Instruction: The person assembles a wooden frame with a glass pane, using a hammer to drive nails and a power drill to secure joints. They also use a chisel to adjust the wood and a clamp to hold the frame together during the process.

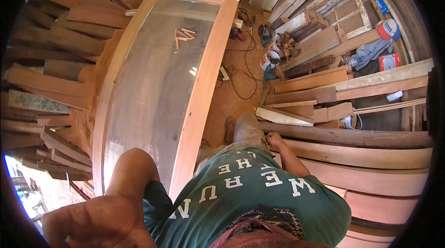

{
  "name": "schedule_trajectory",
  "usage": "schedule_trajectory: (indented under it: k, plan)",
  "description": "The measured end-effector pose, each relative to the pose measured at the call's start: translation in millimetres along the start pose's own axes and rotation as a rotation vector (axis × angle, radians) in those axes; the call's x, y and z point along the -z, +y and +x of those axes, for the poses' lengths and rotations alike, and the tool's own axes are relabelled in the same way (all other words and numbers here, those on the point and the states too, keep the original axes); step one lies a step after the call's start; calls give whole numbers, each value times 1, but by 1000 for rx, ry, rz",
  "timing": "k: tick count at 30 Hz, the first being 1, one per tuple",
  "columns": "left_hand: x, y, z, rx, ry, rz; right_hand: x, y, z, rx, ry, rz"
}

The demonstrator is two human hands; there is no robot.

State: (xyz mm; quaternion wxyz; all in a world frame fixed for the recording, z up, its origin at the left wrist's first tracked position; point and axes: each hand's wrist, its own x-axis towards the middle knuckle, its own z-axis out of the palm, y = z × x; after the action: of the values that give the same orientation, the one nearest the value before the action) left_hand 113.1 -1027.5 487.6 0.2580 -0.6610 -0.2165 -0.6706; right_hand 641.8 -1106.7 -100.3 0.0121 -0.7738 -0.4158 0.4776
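Observation:
My left hand (99, 222) is raised close to the camera at the lower left, palm showing; its fingers run out of the picture. The left elbow is bent above a large wooden frame (198, 104) with a glassy, dusty panel (148, 81) in it. Several short wood strips (185, 34) lie on the panel's far part. By my right thigh, my right hand (275, 140) is closed, its fingers curled; whether it holds anything is hidden. Long boards (352, 150) lie just beside that hand.
Stacked planks (60, 53) and sawdust (92, 81) line the left side. On the sawdust-covered floor lie a cable (245, 81), power tools (265, 35) and white buckets (269, 60). More timber (315, 81), a cloth (368, 54) and a red-and-white box (389, 62) sit at right.

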Motion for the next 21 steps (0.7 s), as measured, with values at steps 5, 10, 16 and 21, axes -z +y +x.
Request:
schedule_trajectory:
  k: [5, 10, 16, 21]
  plan:
    - [-146, -29, -50, 295, -123, -203, 27, 62, 114, 373, -150, -298]
    - [-367, -88, -243, 817, -775, 4, 49, 65, 261, 427, -77, -463]
    - [-449, -105, -509, 998, -1625, 828, 139, -32, 479, 20, -48, -226]
    - [-448, -112, -545, 790, -1603, 842, 252, -114, 669, -151, 194, -326]
